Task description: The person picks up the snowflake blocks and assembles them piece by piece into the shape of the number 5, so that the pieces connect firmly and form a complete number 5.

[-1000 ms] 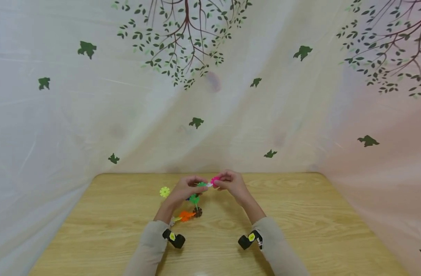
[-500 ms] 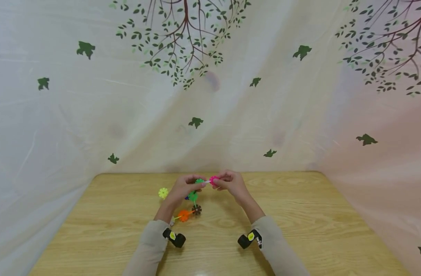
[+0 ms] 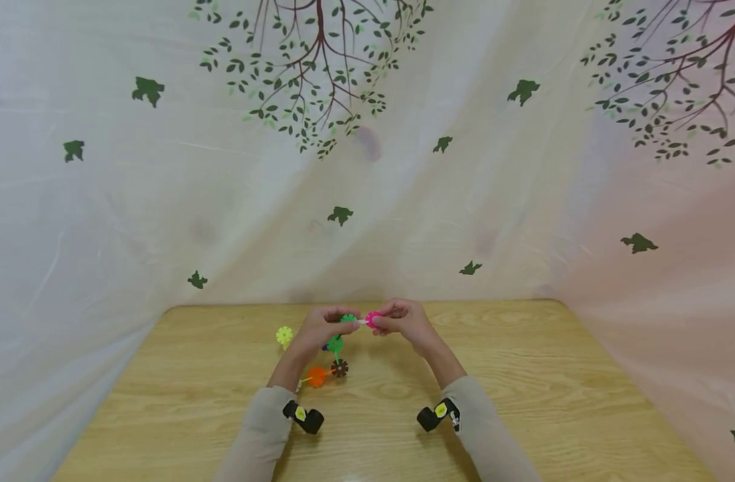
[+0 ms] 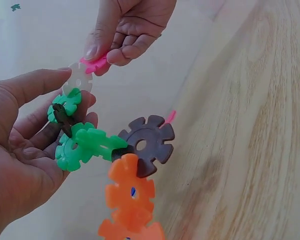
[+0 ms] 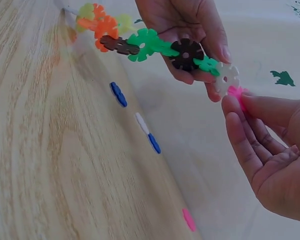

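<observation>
Slotted plastic snowflake discs form a linked chain that hangs from my left hand [image 3: 319, 331]. Thumb and fingers of that hand pinch it near the white disc [image 4: 85, 86] at its upper end. Below come a green disc [image 4: 65, 105], a dark brown disc [image 5: 186, 54], more green, another brown disc [image 4: 157, 142] and orange discs [image 3: 316, 376]. My right hand [image 3: 406, 325] pinches a pink disc [image 5: 237, 95] between thumb and forefinger. The pink disc meets the rim of the white one; how deep the slots engage, I cannot tell.
A yellow disc [image 3: 284, 336] is left of the left hand. Near the table's far edge in the right wrist view are blue discs [image 5: 118, 95], a white disc [image 5: 141, 123] and another pink disc [image 5: 189, 219]. A pale curtain [image 3: 403, 234] hangs behind the wooden table [image 3: 524, 388].
The chain has turned and shifted slightly left, so the orange disc now shows its face. Both hands stay nearly in place, with the pink and white discs held together between them.
</observation>
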Available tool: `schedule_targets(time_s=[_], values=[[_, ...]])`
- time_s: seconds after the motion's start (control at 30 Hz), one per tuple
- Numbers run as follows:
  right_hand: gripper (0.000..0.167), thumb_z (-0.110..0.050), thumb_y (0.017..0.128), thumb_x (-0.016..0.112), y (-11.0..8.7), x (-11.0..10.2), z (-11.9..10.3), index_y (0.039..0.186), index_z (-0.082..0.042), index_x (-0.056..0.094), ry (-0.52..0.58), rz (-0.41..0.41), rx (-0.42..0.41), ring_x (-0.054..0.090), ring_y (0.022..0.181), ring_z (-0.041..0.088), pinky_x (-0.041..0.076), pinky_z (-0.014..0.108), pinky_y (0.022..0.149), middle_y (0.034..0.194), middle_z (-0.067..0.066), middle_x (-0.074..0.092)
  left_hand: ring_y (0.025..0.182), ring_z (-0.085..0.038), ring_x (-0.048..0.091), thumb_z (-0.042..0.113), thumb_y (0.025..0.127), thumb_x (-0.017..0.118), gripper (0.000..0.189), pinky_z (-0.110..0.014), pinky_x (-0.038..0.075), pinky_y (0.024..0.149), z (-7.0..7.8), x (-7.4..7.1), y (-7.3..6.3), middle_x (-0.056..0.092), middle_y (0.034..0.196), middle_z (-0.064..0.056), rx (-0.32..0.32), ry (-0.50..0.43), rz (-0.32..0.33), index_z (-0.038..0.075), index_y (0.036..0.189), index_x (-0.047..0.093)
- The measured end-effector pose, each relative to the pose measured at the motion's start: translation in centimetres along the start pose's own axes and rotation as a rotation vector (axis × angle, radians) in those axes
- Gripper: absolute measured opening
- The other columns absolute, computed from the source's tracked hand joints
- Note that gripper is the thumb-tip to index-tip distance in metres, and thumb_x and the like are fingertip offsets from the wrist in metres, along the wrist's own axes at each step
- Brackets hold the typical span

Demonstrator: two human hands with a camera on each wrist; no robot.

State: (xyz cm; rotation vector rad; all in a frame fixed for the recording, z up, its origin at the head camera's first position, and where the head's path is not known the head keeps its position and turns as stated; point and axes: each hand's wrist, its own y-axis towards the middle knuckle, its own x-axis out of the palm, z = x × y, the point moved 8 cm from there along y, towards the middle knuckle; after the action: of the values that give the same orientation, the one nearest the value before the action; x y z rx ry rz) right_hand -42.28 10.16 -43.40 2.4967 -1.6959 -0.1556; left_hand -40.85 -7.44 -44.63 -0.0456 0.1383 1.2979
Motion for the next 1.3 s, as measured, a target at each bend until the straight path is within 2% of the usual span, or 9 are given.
schedule_targets(time_s=[0.13, 0.27, 0.43, 0.57, 0.7, 0.8, 0.9, 1.07, 1.3], values=[[0.02, -0.004, 0.091, 0.075, 0.0, 0.2, 0.0, 0.099, 0.012, 0.066, 0.015, 0.018, -0.015, 0.074, 0.071, 0.013, 0.064, 0.032, 0.073, 0.082, -0.002, 0.076, 0.094, -0.016, 0.063, 0.022, 0.091, 0.078, 0.029, -0.034, 0.054, 0.082, 0.2, -0.2, -0.2, 0.073, 0.114, -0.009, 0.008, 0.003, 0.034, 0.007, 0.116, 0.076], [0.016, 0.001, 0.092, 0.072, 0.1, 0.3, 0.1, 0.099, 0.014, 0.065, 0.034, 0.069, -0.022, 0.074, 0.071, 0.012, 0.064, 0.03, 0.072, 0.081, -0.002, 0.076, 0.091, -0.019, 0.063, 0.022, 0.09, 0.079, 0.027, -0.03, 0.053, 0.076, 0.3, -0.2, -0.3, 0.074, 0.107, -0.005, 0.008, -0.025, 0.062, 0.009, 0.114, 0.077], [0.02, 0.004, 0.092, 0.07, 0.0, 0.3, 0.3, 0.102, 0.019, 0.062, 0.059, 0.117, -0.029, 0.074, 0.07, 0.012, 0.063, 0.028, 0.07, 0.08, -0.001, 0.076, 0.093, -0.021, 0.064, 0.021, 0.091, 0.078, 0.027, -0.029, 0.054, 0.076, 0.1, 0.0, -0.2, 0.072, 0.107, -0.005, 0.0, -0.052, 0.084, 0.009, 0.115, 0.076], [0.022, 0.005, 0.093, 0.069, 0.0, 0.4, 0.4, 0.105, 0.021, 0.06, 0.073, 0.14, -0.026, 0.073, 0.07, 0.011, 0.063, 0.027, 0.07, 0.081, 0.0, 0.076, 0.094, -0.018, 0.062, 0.021, 0.093, 0.075, 0.03, -0.032, 0.054, 0.081, -0.1, 0.1, 0.0, 0.069, 0.114, -0.009, 0.004, -0.054, 0.065, 0.007, 0.119, 0.074], [0.022, 0.004, 0.093, 0.069, 0.1, 0.7, 0.4, 0.106, 0.02, 0.061, 0.069, 0.138, -0.022, 0.074, 0.071, 0.011, 0.063, 0.028, 0.072, 0.084, 0.003, 0.077, 0.102, -0.018, 0.063, 0.018, 0.096, 0.071, 0.03, -0.043, 0.055, 0.096, 0.0, 0.2, 0.1, 0.068, 0.124, -0.011, 0.028, -0.054, 0.023, 0.008, 0.123, 0.072], [0.022, 0.003, 0.094, 0.069, 0.2, 1.0, 0.4, 0.107, 0.019, 0.062, 0.058, 0.133, -0.016, 0.074, 0.072, 0.011, 0.063, 0.028, 0.072, 0.084, 0.003, 0.077, 0.11, -0.02, 0.064, 0.014, 0.097, 0.068, 0.029, -0.052, 0.051, 0.106, 0.1, 0.3, 0.0, 0.067, 0.131, -0.011, 0.056, -0.063, -0.001, 0.007, 0.125, 0.071], [0.02, 0.003, 0.093, 0.069, 0.3, 1.1, 0.5, 0.106, 0.018, 0.063, 0.047, 0.14, -0.003, 0.074, 0.072, 0.012, 0.063, 0.027, 0.071, 0.083, 0.003, 0.076, 0.111, -0.022, 0.063, 0.013, 0.098, 0.067, 0.031, -0.053, 0.051, 0.106, 0.2, 0.4, 0.0, 0.066, 0.133, -0.012, 0.08, -0.053, -0.024, 0.006, 0.128, 0.069], [0.021, 0.0, 0.094, 0.07, 0.3, 1.1, 0.7, 0.107, 0.015, 0.064, -0.005, 0.115, 0.026, 0.073, 0.074, 0.012, 0.063, 0.028, 0.072, 0.087, 0.007, 0.077, 0.108, -0.016, 0.063, 0.016, 0.098, 0.068, 0.035, -0.049, 0.053, 0.105, 0.3, 0.6, -0.1, 0.065, 0.135, -0.014, 0.083, -0.041, -0.045, 0.004, 0.131, 0.067], [0.025, -0.009, 0.096, 0.071, -0.1, 0.7, -0.5, 0.115, 0.007, 0.068, -0.259, 0.008, -0.004, 0.074, 0.082, 0.021, 0.06, 0.053, 0.086, 0.1, 0.022, 0.075, 0.121, -0.035, 0.061, 0.016, 0.099, 0.068, 0.034, -0.053, 0.05, 0.107, 0.1, 0.3, -0.1, 0.065, 0.135, -0.015, 0.066, -0.068, -0.033, 0.005, 0.13, 0.068]])
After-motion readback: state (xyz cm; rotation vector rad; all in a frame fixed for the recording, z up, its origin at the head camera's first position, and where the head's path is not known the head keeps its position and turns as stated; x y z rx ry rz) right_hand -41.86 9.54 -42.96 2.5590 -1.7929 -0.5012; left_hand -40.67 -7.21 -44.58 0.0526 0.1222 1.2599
